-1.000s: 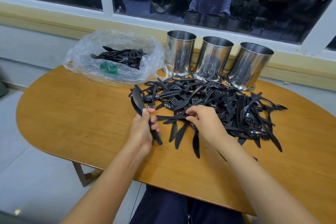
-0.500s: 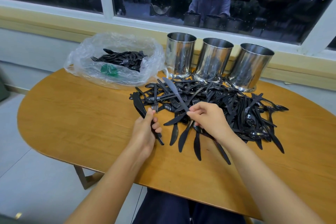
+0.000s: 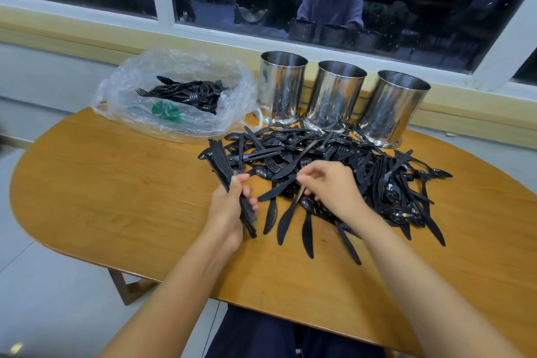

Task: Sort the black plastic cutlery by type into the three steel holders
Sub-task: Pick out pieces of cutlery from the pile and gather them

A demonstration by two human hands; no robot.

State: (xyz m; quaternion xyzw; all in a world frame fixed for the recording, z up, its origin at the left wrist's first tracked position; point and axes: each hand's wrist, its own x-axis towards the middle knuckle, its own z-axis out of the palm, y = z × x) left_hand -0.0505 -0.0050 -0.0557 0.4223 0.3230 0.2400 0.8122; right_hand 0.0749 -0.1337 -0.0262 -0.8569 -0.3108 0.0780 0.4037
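Note:
A big heap of black plastic cutlery [image 3: 351, 166] lies on the wooden table [image 3: 116, 197] in front of three upright steel holders [image 3: 281, 90], [image 3: 334, 99], [image 3: 390, 110]; I cannot see inside them. My left hand [image 3: 229, 212] grips a bundle of black knives [image 3: 219, 163] at the heap's left edge, blades pointing away from me. My right hand [image 3: 331, 186] hovers over the heap's near side, and its fingertips pinch the handle of one knife [image 3: 286, 221] whose blade points toward me. Several loose knives lie near it.
A crumpled clear plastic bag [image 3: 174, 113] at the back left of the table holds more black cutlery [image 3: 189, 91] and something green [image 3: 165, 110]. A window sill and a dark window run behind the holders. The table's near edge is by my lap.
Half a second ago my right hand held a knife raised with its blade up and to the left. Now it is lower, pinching a knife that points toward me. My left hand kept its bundle.

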